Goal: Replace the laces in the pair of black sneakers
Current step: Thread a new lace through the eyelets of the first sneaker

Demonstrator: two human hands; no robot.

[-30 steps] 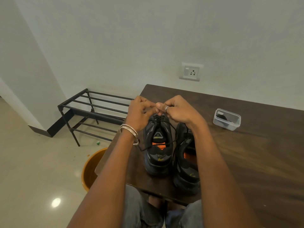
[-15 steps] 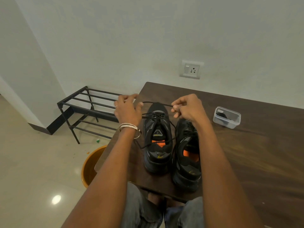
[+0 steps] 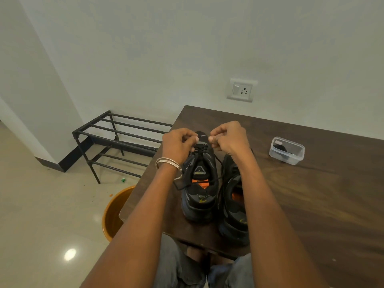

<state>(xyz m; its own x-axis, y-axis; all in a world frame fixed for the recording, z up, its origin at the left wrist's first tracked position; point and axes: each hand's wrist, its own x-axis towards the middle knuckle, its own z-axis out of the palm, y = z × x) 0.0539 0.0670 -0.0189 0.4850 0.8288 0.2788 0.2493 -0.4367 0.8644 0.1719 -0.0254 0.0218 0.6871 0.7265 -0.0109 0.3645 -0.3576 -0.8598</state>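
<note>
Two black sneakers with orange insoles stand side by side on the dark wooden table, heels toward me. Over the toe end of the left sneaker, my left hand and my right hand each pinch a strand of the black lace. The hands sit close together, thumbs facing. Loose lace trails across the sneaker's opening and off its left side. My right forearm hides part of the right sneaker.
A small clear plastic box with something dark inside sits on the table to the right. A black metal shoe rack stands on the floor at left, an orange bucket by the table's corner. A wall socket is behind.
Half a second ago my hands were spread apart, pulling the lace taut across the toe. They have come back together over the sneaker's front eyelets.
</note>
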